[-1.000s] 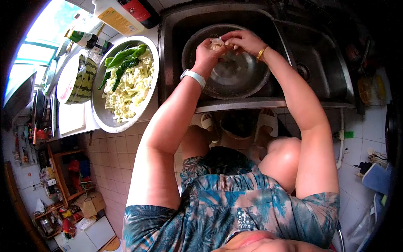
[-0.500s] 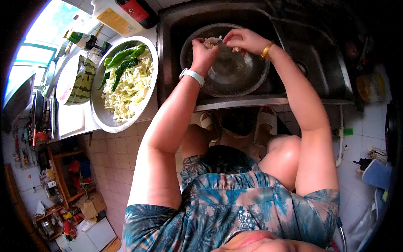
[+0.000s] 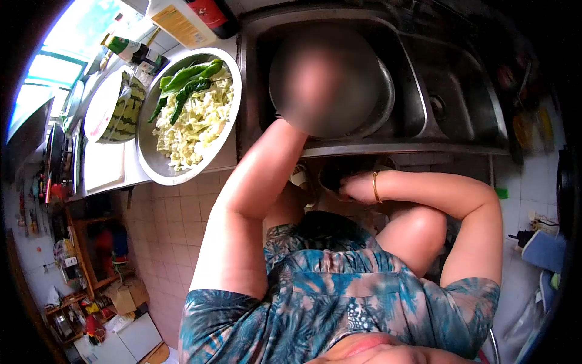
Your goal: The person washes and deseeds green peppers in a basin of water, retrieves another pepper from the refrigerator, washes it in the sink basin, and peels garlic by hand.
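A round blurred patch covers most of the metal basin point(image 3: 388, 103) in the left sink bowl. My left hand point(image 3: 312, 82) is inside that blur, over the basin; its fingers and anything in them cannot be made out. Below the sink's front edge, my right hand point(image 3: 359, 188) reaches down at the mouth of a dark bin point(image 3: 330, 176) between my feet. Its fingertips are in shadow, so their grip is unclear. On the counter at left, a large metal bowl point(image 3: 145, 155) holds torn pale cabbage point(image 3: 194, 127) with green peppers point(image 3: 191, 79) on top.
A cut watermelon point(image 3: 124, 109) lies left of the bowl, beside a white board point(image 3: 103, 164). Bottles point(image 3: 179, 24) stand behind the bowl. The second sink bowl point(image 3: 464, 97) is at the right. Shelves and a cardboard box point(image 3: 126, 296) are at lower left.
My right hand has left the basin and moved down toward me, to the bin. My left hand remains over the basin, now blurred; the pale piece seen in it earlier is no longer visible.
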Available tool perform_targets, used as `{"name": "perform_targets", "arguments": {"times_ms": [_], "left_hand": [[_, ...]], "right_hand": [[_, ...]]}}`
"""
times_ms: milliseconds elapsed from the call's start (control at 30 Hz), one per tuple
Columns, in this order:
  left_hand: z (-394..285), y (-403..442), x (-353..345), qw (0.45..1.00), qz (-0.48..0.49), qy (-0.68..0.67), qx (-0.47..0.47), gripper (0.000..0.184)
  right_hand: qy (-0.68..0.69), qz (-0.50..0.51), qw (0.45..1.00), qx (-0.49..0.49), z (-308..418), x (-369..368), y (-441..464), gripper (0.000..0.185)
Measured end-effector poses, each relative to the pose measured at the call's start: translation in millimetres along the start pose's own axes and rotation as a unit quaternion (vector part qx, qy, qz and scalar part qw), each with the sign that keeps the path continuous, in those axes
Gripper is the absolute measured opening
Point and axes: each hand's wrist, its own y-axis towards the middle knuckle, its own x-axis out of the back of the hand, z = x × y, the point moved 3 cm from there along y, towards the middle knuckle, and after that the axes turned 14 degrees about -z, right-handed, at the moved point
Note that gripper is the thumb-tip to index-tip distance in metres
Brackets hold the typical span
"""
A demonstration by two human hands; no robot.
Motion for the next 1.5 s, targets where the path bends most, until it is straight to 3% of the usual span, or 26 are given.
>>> {"name": "perform_targets", "arguments": {"times_ms": [67, 200, 267, 400, 467, 500, 567, 600, 667, 700, 800, 867, 933, 967, 1000, 1033, 1067, 1100, 1200, 1267, 1333, 1400, 1433, 1500], "left_hand": [[-7, -1, 2, 0.998, -0.032, -0.046, 0.018, 0.028], [-18, 8, 12, 0.999, -0.035, -0.022, -0.012, 0.025], [-24, 18, 19, 0.987, 0.150, 0.026, -0.056, 0.029], [-22, 7, 12, 0.998, 0.047, -0.030, -0.034, 0.035], [-23, 3, 1, 0.996, 0.027, 0.031, -0.085, 0.042], [-22, -3, -8, 0.996, 0.025, 0.031, -0.085, 0.042], [-20, -4, -15, 0.996, 0.026, 0.025, -0.083, 0.040], [-20, -2, -14, 0.997, 0.025, 0.012, -0.076, 0.039], [-16, 1, -9, 0.997, 0.032, -0.052, -0.042, 0.037], [-13, 7, -6, 0.993, 0.037, -0.108, -0.015, 0.036], [3, 13, -14, 0.931, 0.061, -0.344, 0.105, 0.033], [16, 8, -39, 0.851, 0.066, -0.484, 0.192, 0.031], [25, 4, -69, 0.797, 0.051, -0.549, 0.247, 0.029], [30, 1, -81, 0.790, 0.039, -0.555, 0.257, 0.028], [34, -2, -90, 0.793, 0.028, -0.550, 0.259, 0.027], [28, 2, -65, 0.833, 0.034, -0.499, 0.235, 0.027], [22, 7, -39, 0.870, 0.039, -0.445, 0.210, 0.027], [19, 14, -24, 0.930, 0.044, -0.329, 0.155, 0.028], [31, 5, -40, 0.928, 0.029, -0.313, 0.200, 0.027], [29, 14, -35, 0.921, 0.052, -0.330, 0.201, 0.027], [28, 17, -33, 0.913, 0.070, -0.345, 0.205, 0.027], [34, 13, -44, 0.863, 0.059, -0.432, 0.256, 0.027], [39, 12, -52, 0.863, 0.059, -0.432, 0.256, 0.027], [45, 11, -68, 0.946, 0.052, -0.289, 0.135, 0.026]], "right_hand": [[-0.082, 0.072, 0.994, -0.021, -16, -10, 8, 0.040], [-0.170, 0.085, 0.982, -0.009, -48, -42, 15, 0.045], [-0.157, 0.029, 0.987, -0.013, -48, -38, 15, 0.050], [-0.159, 0.039, 0.986, -0.029, -52, -32, 9, 0.053], [-0.196, -0.104, 0.974, 0.042, -55, -35, 5, 0.045], [-0.197, -0.104, 0.974, 0.041, -41, -22, 4, 0.045], [-0.047, 0.070, 0.991, -0.103, 3, 28, -13, 0.045], [-0.050, 0.067, 0.991, -0.105, 17, 51, -26, 0.045], [0.023, -0.048, 0.998, 0.031, 52, 97, -47, 0.038], [0.085, -0.117, 0.988, 0.054, 63, 137, -59, 0.034], [0.159, -0.377, 0.907, 0.100, 39, 226, -79, 0.029], [0.131, -0.475, 0.866, 0.089, 24, 252, -82, 0.025], [0.070, -0.619, 0.778, -0.079, -54, 281, -62, 0.028], [0.070, -0.620, 0.777, -0.078, -93, 269, -39, 0.028], [0.074, -0.662, 0.746, -0.024, -135, 257, -19, 0.031], [0.082, -0.696, 0.713, 0.029, -157, 248, -11, 0.035], [0.098, -0.623, 0.774, -0.059, -155, 251, -15, 0.040], [0.095, -0.624, 0.774, -0.055, -146, 258, -19, 0.040], [0.228, -0.599, 0.757, -0.126, -97, 240, -15, 0.036], [0.269, -0.590, 0.745, -0.155, -103, 234, -17, 0.036], [0.248, -0.558, 0.787, -0.087, -111, 232, -9, 0.039], [0.272, -0.564, 0.775, -0.082, -118, 232, -6, 0.036], [0.294, -0.572, 0.762, -0.077, -121, 231, -6, 0.034], [0.333, -0.543, 0.769, -0.060, -116, 233, -10, 0.032]]}}
